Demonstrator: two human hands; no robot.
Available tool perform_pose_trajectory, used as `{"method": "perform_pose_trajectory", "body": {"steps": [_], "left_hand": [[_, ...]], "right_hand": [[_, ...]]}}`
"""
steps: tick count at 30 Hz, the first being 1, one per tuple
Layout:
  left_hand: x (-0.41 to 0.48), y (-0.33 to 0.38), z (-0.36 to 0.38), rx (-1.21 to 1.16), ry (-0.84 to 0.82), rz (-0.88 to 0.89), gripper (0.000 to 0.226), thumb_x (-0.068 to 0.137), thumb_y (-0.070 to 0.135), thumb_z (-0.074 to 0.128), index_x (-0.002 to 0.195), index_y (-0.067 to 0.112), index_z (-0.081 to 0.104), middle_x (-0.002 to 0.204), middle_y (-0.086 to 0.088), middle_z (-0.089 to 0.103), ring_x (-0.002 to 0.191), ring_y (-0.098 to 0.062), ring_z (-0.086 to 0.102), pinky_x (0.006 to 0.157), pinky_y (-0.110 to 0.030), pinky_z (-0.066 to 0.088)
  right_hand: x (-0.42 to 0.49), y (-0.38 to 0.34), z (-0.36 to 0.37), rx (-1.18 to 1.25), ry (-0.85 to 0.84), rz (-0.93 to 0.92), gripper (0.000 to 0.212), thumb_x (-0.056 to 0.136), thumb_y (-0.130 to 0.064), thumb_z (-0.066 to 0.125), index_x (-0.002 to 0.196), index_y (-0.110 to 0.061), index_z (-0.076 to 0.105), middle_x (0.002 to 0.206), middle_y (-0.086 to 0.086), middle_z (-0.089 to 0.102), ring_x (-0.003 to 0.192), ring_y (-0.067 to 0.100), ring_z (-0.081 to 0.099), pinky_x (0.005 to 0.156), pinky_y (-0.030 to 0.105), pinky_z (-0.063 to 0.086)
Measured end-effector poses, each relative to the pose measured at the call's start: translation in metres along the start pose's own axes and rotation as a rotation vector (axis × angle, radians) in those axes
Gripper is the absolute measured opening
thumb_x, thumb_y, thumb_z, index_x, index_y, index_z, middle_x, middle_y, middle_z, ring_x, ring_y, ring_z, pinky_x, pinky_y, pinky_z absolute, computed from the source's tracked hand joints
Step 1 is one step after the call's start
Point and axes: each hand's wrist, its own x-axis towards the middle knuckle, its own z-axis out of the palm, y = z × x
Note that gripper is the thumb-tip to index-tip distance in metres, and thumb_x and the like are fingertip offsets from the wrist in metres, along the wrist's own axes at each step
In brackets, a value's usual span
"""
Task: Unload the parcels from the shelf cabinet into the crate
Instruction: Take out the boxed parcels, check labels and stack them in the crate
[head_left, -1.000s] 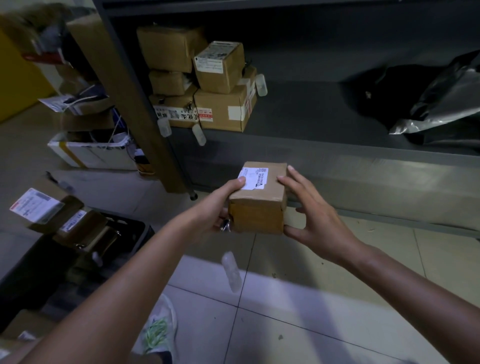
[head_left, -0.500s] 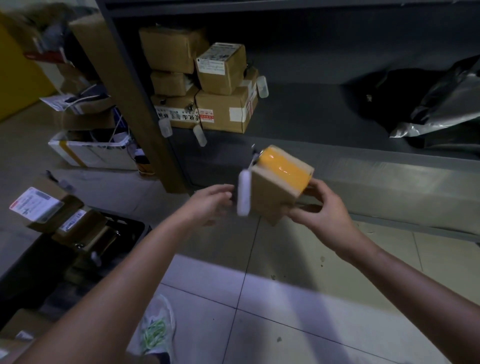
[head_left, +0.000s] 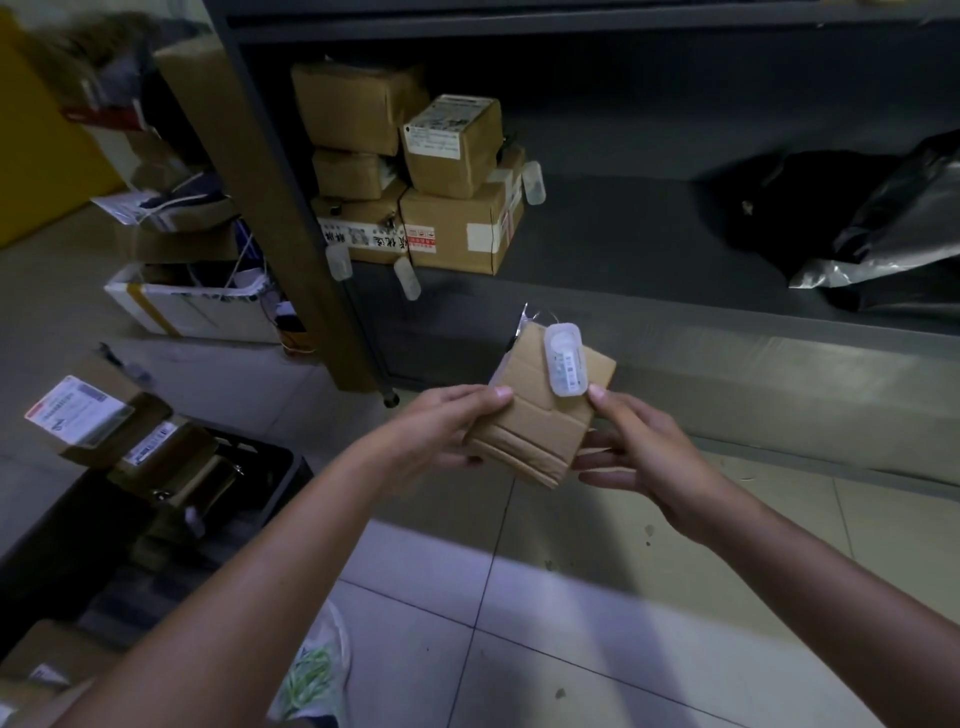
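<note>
Plainly creased brown parcel (head_left: 530, 431), white tag (head_left: 565, 366)

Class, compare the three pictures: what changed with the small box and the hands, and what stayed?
The small box was flipped: its label face is hidden, and a seamed face with a white tag is up. The left hand let go midway, then gripped again; the right hand kept hold. Shelf parcels and crate stayed put.

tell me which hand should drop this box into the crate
Left. The left hand grips the small box, and the black crate sits on the floor to that side; the right hand, also on the box, would have to reach across.
</note>
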Motion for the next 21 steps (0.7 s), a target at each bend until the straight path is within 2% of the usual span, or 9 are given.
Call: {"method": "perform_pose_trajectory", "body": {"steps": [2, 5, 7, 11, 15, 18, 21], "left_hand": [[0.002, 0.000, 0.001, 0.012, 0.097, 0.007, 0.074, 0.064, 0.054, 0.081, 0.127, 0.019, 0.063, 0.113, -0.001, 0.072, 0.105, -0.017, 0.069, 0.088, -0.036, 0.058], [0.002, -0.003, 0.002, 0.277, 0.188, 0.060, 0.074, 0.068, 0.050, 0.082, 0.133, 0.027, 0.052, 0.116, 0.007, 0.058, 0.103, -0.011, 0.061, 0.075, -0.024, 0.056], [0.002, -0.006, 0.002, 0.437, 0.260, 0.102, 0.077, 0.071, 0.048, 0.084, 0.136, 0.029, 0.048, 0.120, 0.006, 0.049, 0.104, -0.009, 0.055, 0.071, -0.021, 0.054], [0.000, -0.006, 0.003, 0.817, 0.342, 0.243, 0.084, 0.069, 0.053, 0.083, 0.138, 0.033, 0.040, 0.124, 0.007, 0.040, 0.111, -0.009, 0.049, 0.086, -0.027, 0.052], [-0.004, -0.009, 0.005, 1.063, 0.332, 0.397, 0.087, 0.068, 0.057, 0.080, 0.138, 0.037, 0.035, 0.124, 0.011, 0.033, 0.111, -0.005, 0.040, 0.087, -0.025, 0.049], [-0.003, -0.012, 0.005, 1.138, 0.303, 0.461, 0.085, 0.069, 0.053, 0.081, 0.139, 0.038, 0.034, 0.128, 0.010, 0.032, 0.112, -0.005, 0.036, 0.088, -0.025, 0.049], [-0.003, -0.012, 0.006, 1.089, 0.282, 0.500, 0.085, 0.070, 0.049, 0.082, 0.140, 0.038, 0.035, 0.131, 0.009, 0.030, 0.115, -0.005, 0.036, 0.092, -0.026, 0.049]], "right_hand": [[0.001, -0.004, -0.001, 0.039, 0.019, -0.020, 0.027, 0.099, -0.038, 0.056, 0.117, -0.019, 0.060, 0.110, 0.030, 0.067, 0.083, 0.036, 0.065, 0.073, 0.037, 0.058], [0.004, -0.008, -0.007, 0.012, 0.070, -0.038, 0.021, 0.100, -0.034, 0.055, 0.116, -0.022, 0.061, 0.104, 0.012, 0.073, 0.088, 0.031, 0.071, 0.077, 0.038, 0.061], [0.006, -0.008, -0.012, -0.016, 0.080, -0.022, 0.021, 0.101, -0.035, 0.055, 0.114, -0.022, 0.064, 0.105, 0.009, 0.073, 0.093, 0.032, 0.072, 0.080, 0.039, 0.060], [0.010, -0.009, -0.016, -0.103, 0.069, 0.026, 0.024, 0.098, -0.042, 0.057, 0.112, -0.024, 0.066, 0.112, 0.004, 0.071, 0.096, 0.029, 0.072, 0.084, 0.041, 0.060], [0.009, -0.010, -0.014, -0.237, 0.058, -0.007, 0.032, 0.091, -0.055, 0.059, 0.108, -0.030, 0.068, 0.112, -0.006, 0.069, 0.103, 0.016, 0.066, 0.085, 0.038, 0.054], [0.009, -0.010, -0.010, -0.293, 0.022, -0.044, 0.047, 0.078, -0.066, 0.061, 0.109, -0.031, 0.069, 0.112, -0.008, 0.070, 0.108, 0.012, 0.064, 0.092, 0.035, 0.050], [0.011, -0.005, -0.007, -0.319, -0.042, -0.031, 0.066, 0.068, -0.065, 0.067, 0.121, -0.026, 0.065, 0.115, -0.006, 0.071, 0.105, 0.015, 0.066, 0.085, 0.028, 0.050]]}}
